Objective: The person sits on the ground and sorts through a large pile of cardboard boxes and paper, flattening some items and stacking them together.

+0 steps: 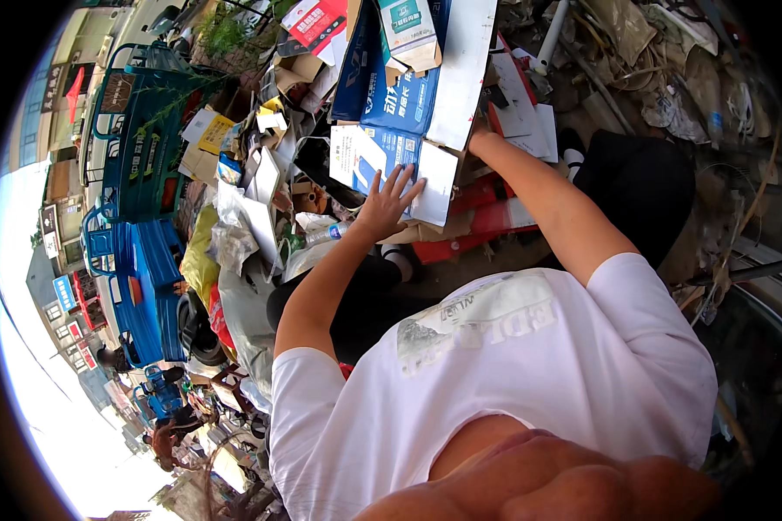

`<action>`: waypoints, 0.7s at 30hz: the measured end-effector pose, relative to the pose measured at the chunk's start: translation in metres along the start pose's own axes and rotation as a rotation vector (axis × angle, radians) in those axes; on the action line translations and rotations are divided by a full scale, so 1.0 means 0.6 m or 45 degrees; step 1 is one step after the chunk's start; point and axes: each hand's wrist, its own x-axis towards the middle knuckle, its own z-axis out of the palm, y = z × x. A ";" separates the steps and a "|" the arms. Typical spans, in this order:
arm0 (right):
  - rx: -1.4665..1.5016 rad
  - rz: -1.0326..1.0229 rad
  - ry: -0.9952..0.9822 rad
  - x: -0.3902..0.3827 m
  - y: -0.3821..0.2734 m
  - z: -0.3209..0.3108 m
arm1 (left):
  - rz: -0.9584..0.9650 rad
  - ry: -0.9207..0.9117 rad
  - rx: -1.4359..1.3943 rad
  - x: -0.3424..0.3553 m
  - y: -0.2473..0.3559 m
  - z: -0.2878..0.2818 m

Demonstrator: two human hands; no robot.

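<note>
A flattened blue-and-white cardboard box (404, 108) stretches up in front of me, its lower flap white and blue. My left hand (389, 200) rests on that lower flap with its fingers spread. At the box's right edge is my right hand (480, 139); its fingers are hidden behind the white panel, so I cannot see its grip. A small teal-and-white carton (411, 33) lies on the upper part of the blue box. Beneath the flap, red cardboard (473, 230) shows near my legs.
Paper, cartons and a clear plastic bottle (326, 234) are heaped to the left, with a yellow-green bag (202, 252). Blue-green cargo tricycles (143, 148) stand farther left. Scrap and a pale pipe (552, 36) lie at the right. Another person (163, 443) is at the far lower left.
</note>
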 end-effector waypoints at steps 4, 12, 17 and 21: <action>0.176 0.053 0.009 0.016 0.006 0.005 | -0.080 0.266 -0.019 0.011 0.014 0.044; 0.495 0.131 0.130 0.060 0.027 -0.088 | -0.031 0.419 -0.264 0.077 0.083 -0.010; 0.491 0.313 0.272 0.023 -0.050 -0.081 | -0.252 0.237 -0.340 0.089 0.150 -0.038; -0.088 0.063 0.584 0.049 -0.074 -0.240 | -0.199 0.340 -0.344 0.178 0.178 -0.094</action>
